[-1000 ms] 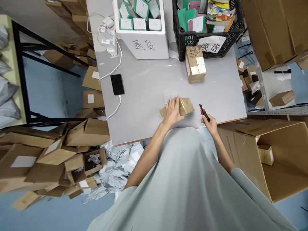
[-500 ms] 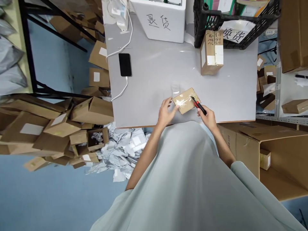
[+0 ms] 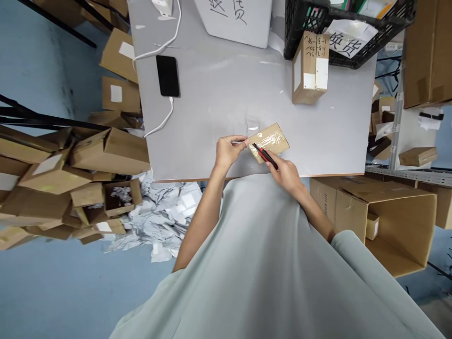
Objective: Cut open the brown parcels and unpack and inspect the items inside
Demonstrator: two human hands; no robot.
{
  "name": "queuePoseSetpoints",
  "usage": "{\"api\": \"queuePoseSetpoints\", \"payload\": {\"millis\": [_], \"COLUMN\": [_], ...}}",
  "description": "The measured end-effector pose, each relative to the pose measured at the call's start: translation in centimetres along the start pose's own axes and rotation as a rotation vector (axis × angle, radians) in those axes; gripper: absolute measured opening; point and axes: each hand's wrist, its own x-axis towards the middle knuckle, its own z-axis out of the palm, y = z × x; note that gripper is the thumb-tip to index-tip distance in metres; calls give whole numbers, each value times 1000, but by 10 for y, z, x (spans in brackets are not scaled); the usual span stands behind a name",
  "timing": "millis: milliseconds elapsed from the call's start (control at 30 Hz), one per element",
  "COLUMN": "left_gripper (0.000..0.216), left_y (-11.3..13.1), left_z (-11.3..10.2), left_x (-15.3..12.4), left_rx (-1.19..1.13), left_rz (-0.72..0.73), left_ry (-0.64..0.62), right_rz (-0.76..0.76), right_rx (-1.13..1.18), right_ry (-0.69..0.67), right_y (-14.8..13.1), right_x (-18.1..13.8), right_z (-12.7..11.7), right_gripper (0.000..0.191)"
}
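Observation:
A small cardboard box [image 3: 277,141] wrapped in shiny clear tape lies at an angle near the table's front edge. My left hand [image 3: 229,151] has its thumb and fingers closed on the box's left corner. In my right hand [image 3: 286,175] is a red and black utility knife [image 3: 265,155], its tip on the taped top near the left end of the box. A piece of clear plastic [image 3: 252,125] lies just behind that corner.
A taller taped box [image 3: 310,70] stands before a black crate [image 3: 367,54] at the back right, beside a white bin [image 3: 236,28]. A phone [image 3: 168,76] on a white cable lies at left. Cartons [image 3: 109,153] are piled left; a large open carton [image 3: 339,202] stands right.
My right hand has drawn the knife leftward, from the box's right part to its left end. My left hand's fingers have closed on the left corner. The whole view has shifted slightly.

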Motion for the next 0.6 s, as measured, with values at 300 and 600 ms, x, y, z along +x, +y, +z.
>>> {"api": "queuePoseSetpoints", "payload": {"millis": [300, 600], "left_gripper": [47, 40], "left_y": [-1, 4], "left_z": [0, 6], "left_x": [-1, -1], "left_rx": [-14, 20], "left_rz": [-38, -22], "left_ry": [1, 17], "right_rz": [34, 73], "right_rx": [-128, -290], "right_ry": [-105, -212], "right_y": [-17, -36], "right_x": [3, 2], "right_z": [-9, -27], "right_gripper": [60, 61]}}
